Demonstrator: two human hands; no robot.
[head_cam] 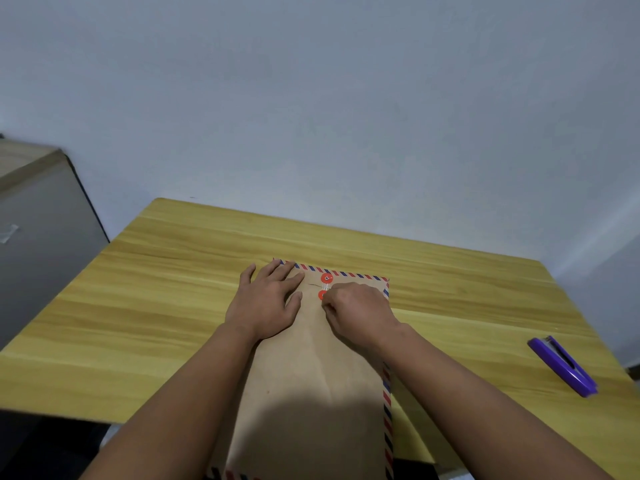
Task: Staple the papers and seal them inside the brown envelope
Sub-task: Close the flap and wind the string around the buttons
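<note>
Lying lengthwise away from the person, flap end far: brown envelope (311, 368), left hand (265, 301) flat, right hand (356, 311) pinching string (326, 289).

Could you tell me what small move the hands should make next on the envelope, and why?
Probably loop the string once more around the red discs: the right hand pinches it beside them while the left hand lies flat on the brown envelope.

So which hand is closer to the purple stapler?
The right hand. It pinches the string at the red buttons on the envelope, on the stapler's side. The left hand lies flat further away.
</note>
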